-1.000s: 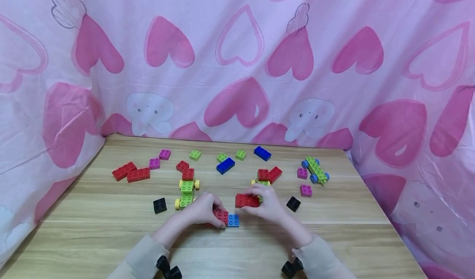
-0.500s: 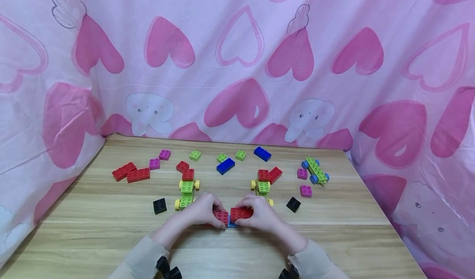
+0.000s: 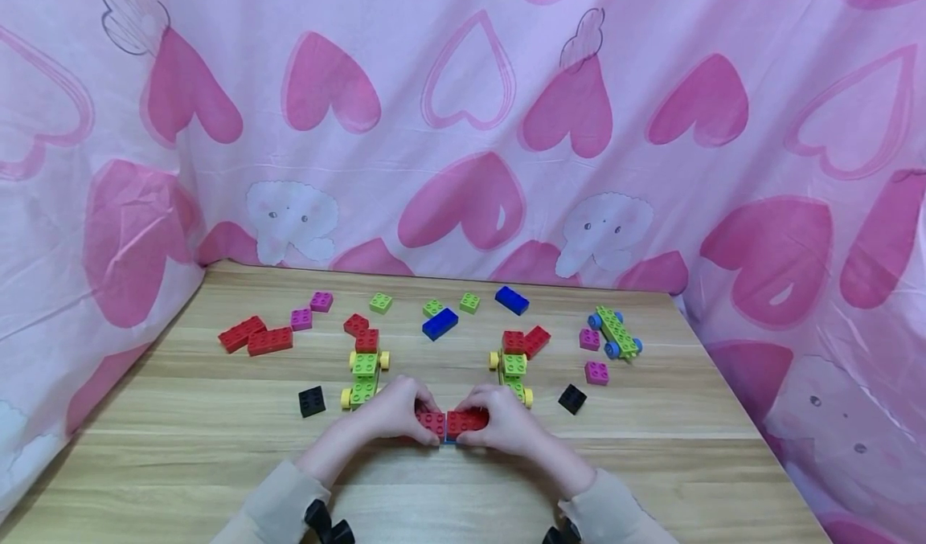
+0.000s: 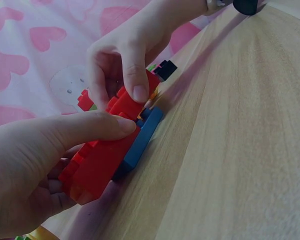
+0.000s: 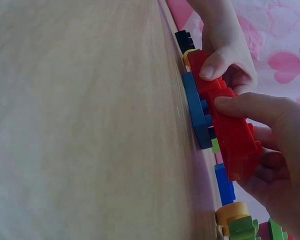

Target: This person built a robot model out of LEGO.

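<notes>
Near the table's middle, my left hand (image 3: pixel 396 409) pinches a red brick (image 3: pixel 433 423) seated on one end of a blue brick (image 4: pixel 142 145). My right hand (image 3: pixel 510 420) grips a second red brick (image 3: pixel 463 423) between thumb and fingers, end to end with the first. In the right wrist view this second brick (image 5: pixel 235 137) sits tilted over the blue brick (image 5: pixel 196 112), with blue studs showing in the gap under it. From the head view only a thin strip of blue shows; the rest lies hidden below the red bricks.
Green wheeled pieces with yellow wheels stand behind the left (image 3: pixel 365 379) and right (image 3: pixel 513 367) hands. A green car with blue wheels (image 3: pixel 615 333) lies at the right. Black bricks (image 3: pixel 312 401), blue bricks (image 3: pixel 440 324) and red bricks (image 3: pixel 270 341) are scattered around.
My right hand has brought its red brick left and toward me, from beside the blue brick to over its uncovered end. The left hand has stayed in place.
</notes>
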Demonstrator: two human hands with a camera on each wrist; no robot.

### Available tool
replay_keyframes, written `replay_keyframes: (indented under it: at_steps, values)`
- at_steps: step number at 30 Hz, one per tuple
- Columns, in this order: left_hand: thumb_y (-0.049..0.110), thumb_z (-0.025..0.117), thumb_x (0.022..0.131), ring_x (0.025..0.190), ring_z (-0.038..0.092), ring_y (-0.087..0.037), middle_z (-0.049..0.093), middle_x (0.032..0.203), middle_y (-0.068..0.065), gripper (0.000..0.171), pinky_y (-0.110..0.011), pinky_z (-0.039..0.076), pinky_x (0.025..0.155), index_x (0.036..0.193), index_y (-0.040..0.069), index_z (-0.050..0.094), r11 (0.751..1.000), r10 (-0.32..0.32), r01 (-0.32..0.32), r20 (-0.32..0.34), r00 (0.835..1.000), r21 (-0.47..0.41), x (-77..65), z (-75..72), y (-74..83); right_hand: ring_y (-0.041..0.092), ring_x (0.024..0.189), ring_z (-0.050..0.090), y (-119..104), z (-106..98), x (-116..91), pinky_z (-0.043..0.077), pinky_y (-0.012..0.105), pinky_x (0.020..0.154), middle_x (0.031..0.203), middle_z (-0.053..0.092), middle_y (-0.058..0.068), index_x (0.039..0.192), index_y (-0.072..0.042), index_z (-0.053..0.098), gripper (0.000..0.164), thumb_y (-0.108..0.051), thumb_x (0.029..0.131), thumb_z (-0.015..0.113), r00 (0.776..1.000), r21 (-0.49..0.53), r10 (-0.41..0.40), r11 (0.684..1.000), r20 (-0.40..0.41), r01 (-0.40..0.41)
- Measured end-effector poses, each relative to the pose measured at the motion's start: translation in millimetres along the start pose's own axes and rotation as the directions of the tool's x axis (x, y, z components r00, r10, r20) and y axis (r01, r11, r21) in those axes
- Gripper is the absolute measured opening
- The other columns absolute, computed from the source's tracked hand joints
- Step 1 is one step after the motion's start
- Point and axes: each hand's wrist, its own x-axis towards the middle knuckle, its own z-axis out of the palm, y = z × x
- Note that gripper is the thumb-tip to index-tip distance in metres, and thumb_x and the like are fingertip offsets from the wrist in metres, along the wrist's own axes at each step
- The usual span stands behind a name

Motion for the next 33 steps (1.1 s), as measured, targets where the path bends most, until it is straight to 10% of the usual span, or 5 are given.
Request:
replay_keyframes:
  at_steps: [33]
  values:
    - [0.025, 0.09, 0.065, 0.076, 0.056, -0.007, 0.068, 0.081, 0.011, 0.028, -0.023, 0.047, 0.067, 0.088, 0.015, 0.078, 1.0, 0.021, -0.021, -0.006, 1.0, -0.005, 0.1, 0.3, 0.1, 0.0, 0.081, 0.055, -10.1, -4.6, 12.0, 0.046, 0.017, 0.072, 0.093, 0.069, -0.007, 0.106, -0.013, 0.075, 0.03, -0.021, 0.078, 0.081, 0.991, 0.045, 0.045, 0.998, 0.124, -0.051]
